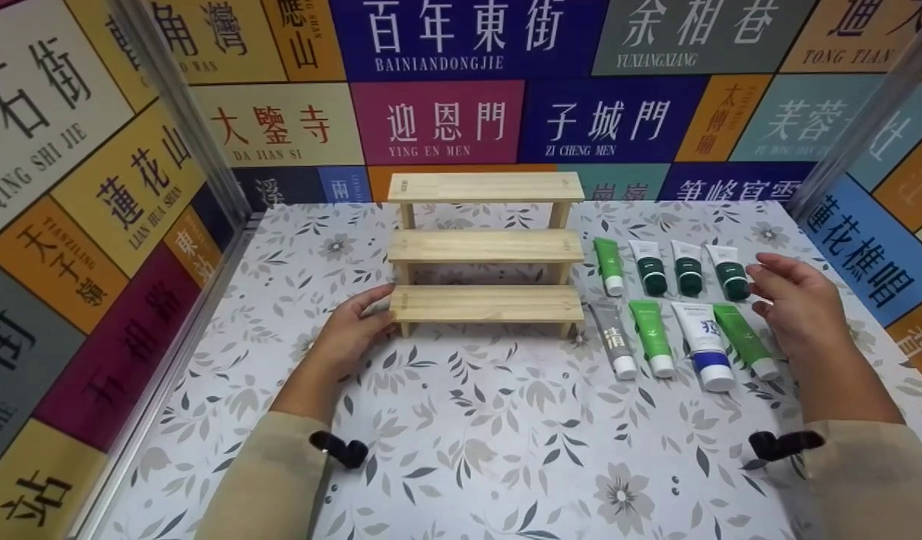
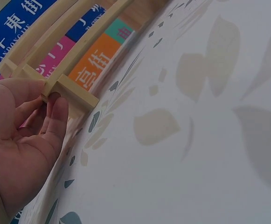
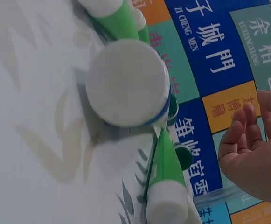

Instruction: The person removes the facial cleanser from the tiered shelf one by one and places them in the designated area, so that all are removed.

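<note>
A three-tier wooden display stand [image 1: 487, 303] stands at the middle of the table. My left hand [image 1: 353, 330] grips the left end of its lowest step [image 2: 56, 81], thumb above and fingers curled beneath. Right of the stand lie two rows of squeeze tubes. In the back row are a small green tube [image 1: 608, 262] and white tubes with dark green lower parts [image 1: 688, 270]. The front row has a grey tube [image 1: 613, 337], two green tubes [image 1: 650, 334] and a white-and-blue tube [image 1: 704, 341]. Beside the rightmost tubes hovers my right hand [image 1: 806, 311], fingers loosely bent, holding nothing.
A white cloth with leaf and flower prints covers the table [image 1: 461, 450]. Colourful panels with street names [image 1: 438, 120] rise behind and at both sides, with a metal frame post [image 1: 198, 112] at the left corner. Dark straps [image 1: 340, 450] hang at both sleeves.
</note>
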{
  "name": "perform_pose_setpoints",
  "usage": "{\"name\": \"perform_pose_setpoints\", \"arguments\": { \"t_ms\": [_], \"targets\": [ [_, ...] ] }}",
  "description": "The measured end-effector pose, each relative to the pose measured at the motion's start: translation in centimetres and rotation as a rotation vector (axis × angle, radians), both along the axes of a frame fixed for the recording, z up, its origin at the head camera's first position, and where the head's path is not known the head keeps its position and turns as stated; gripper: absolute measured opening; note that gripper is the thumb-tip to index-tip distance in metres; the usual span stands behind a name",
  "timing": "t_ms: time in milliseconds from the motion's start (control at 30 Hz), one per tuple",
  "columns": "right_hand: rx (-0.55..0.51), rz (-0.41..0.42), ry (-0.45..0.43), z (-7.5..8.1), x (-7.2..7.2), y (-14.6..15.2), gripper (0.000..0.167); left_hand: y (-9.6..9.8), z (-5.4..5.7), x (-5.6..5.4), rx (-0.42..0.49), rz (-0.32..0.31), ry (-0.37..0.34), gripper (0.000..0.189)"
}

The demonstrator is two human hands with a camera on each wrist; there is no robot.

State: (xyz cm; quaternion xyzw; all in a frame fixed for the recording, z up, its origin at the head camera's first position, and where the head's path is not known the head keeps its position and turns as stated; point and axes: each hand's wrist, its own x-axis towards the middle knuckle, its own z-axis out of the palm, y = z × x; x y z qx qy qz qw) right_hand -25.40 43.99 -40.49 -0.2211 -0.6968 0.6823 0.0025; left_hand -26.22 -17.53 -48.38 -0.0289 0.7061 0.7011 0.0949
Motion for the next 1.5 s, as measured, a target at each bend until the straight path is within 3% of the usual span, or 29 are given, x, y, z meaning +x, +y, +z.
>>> {"name": "perform_pose_setpoints", "arguments": {
  "t_ms": [367, 833, 1167, 1500],
  "targets": [
    [0.052, 0.084, 0.131, 0.4, -1.2, -6.0, 0.049, 0.0, 0.0, 0.0, 0.011, -0.004, -0.005, 0.055],
    [-0.188, 0.174, 0.325, 0.3, -2.0, -11.6, 0.028, -0.1, 0.3, 0.1, -0.003, -0.018, -0.026, 0.055],
    [-0.198, 0.212, 0.363, 0.4, -2.6, -15.0, 0.028, -0.1, 0.3, -0.1, -0.019, -0.006, -0.033, 0.054],
    [-0.190, 0.187, 0.350, 0.8, -3.1, -17.7, 0.031, 0.1, 0.4, -0.1, -0.006, 0.022, -0.043, 0.056]
  ]
}}
